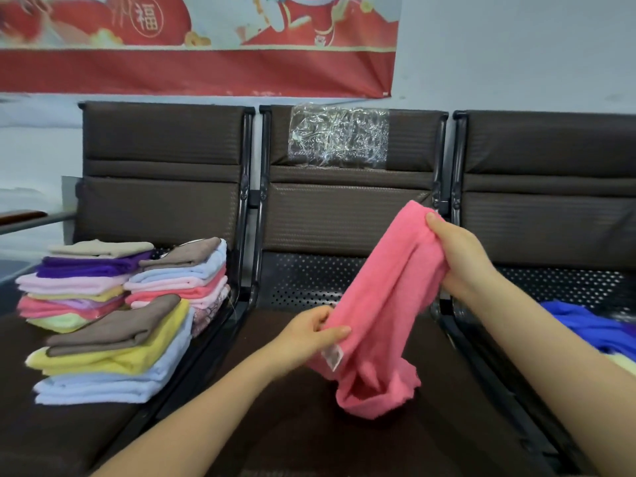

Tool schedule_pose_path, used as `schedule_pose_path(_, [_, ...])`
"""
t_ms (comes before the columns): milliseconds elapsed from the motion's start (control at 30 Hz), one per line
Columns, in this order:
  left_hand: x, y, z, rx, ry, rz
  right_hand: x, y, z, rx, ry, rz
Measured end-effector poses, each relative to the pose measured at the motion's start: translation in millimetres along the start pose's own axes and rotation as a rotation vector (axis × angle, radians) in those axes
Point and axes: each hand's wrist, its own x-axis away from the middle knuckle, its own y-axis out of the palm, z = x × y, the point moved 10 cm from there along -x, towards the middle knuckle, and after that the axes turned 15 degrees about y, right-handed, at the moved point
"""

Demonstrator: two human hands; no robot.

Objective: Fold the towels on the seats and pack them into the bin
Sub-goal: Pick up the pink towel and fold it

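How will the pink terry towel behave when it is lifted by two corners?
The pink terry towel is probably floppy: it sags between the left hand and right hand, bunching on the brown seat. It seems light, since a pinch grip holds it.

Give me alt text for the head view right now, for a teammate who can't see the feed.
Two bare hands stretch a pink towel above the middle seat, the left hand pinching its lower edge and the right hand gripping the upper end. Three stacks of folded towels sit on the left seat; a crumpled blue towel lies on the right seat.
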Motion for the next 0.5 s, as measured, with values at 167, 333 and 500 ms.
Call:
schedule_pose_path(167, [22,12,-3,0.077,-0.051,-0.062,4,-15,-14,-0.295,0.108,-0.07])
schedule_pose_path(333, [26,-9,17,0.492,-0.041,0.315,18,-32,-12,-0.347,0.126,-0.07])
schedule_pose_path(500, [14,-53,56,0.55,-0.089,0.603,26,-3,-40,-0.304,0.112,-0.153])
